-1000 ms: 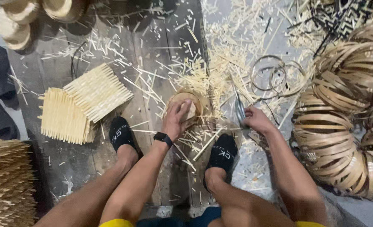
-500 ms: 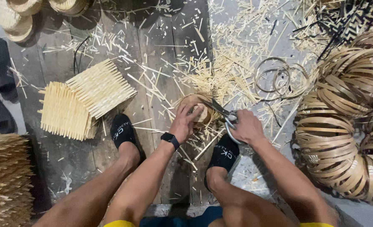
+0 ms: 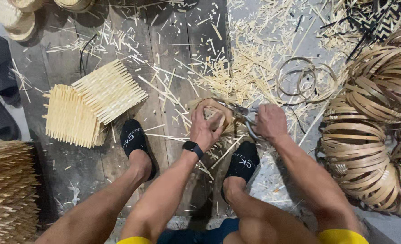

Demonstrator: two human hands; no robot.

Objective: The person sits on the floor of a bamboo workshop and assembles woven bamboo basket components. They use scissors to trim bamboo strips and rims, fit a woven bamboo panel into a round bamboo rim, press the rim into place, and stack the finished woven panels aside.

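Clamped on the basket at frame centre, my left hand steadies it while my right hand grips scissors at its rim; a slip could nick my fingers.

Bare arms, legs; black wristwatch on left wrist; black socks; yellow hems.

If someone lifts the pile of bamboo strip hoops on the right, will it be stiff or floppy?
The bamboo strip hoops look thin and loosely coiled, so they would probably flex and spring. They are likely light. Stacked unbound, they may slide apart or roll.
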